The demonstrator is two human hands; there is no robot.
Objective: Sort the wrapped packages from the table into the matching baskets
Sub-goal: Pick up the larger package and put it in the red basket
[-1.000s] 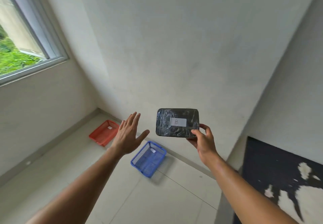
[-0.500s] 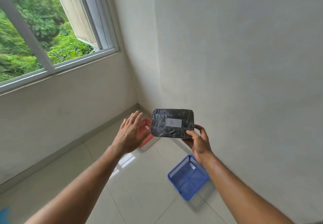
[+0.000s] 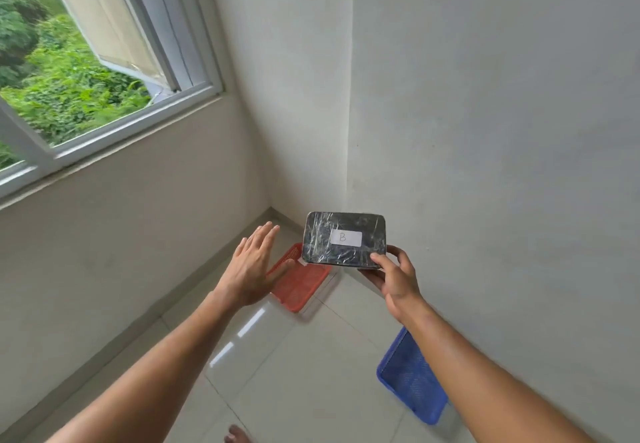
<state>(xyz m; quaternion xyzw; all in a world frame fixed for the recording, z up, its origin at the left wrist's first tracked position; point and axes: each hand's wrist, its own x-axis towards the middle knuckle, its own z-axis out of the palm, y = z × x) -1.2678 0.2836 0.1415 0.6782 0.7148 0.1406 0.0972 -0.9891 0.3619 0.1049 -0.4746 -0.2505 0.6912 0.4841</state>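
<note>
My right hand [image 3: 394,278] grips a black package [image 3: 343,238] wrapped in clear film, held flat out in front of me; its white label reads "B". My left hand [image 3: 251,266] hovers just left of the package with fingers spread, holding nothing and not touching it. On the tiled floor in the room's corner lies a red basket [image 3: 299,287], partly hidden behind my left hand and the package. A blue basket [image 3: 408,377] sits on the floor by the right wall, its right side covered by my right forearm.
White walls meet in a corner just behind the red basket. A window [image 3: 104,72] with an open pane fills the upper left wall. My toes [image 3: 237,435] show at the bottom edge on the pale floor tiles.
The view has swung left: both baskets shifted right in the frame, the blue one now under my right forearm. The package stays in my right hand; my left hand stays open beside it.
</note>
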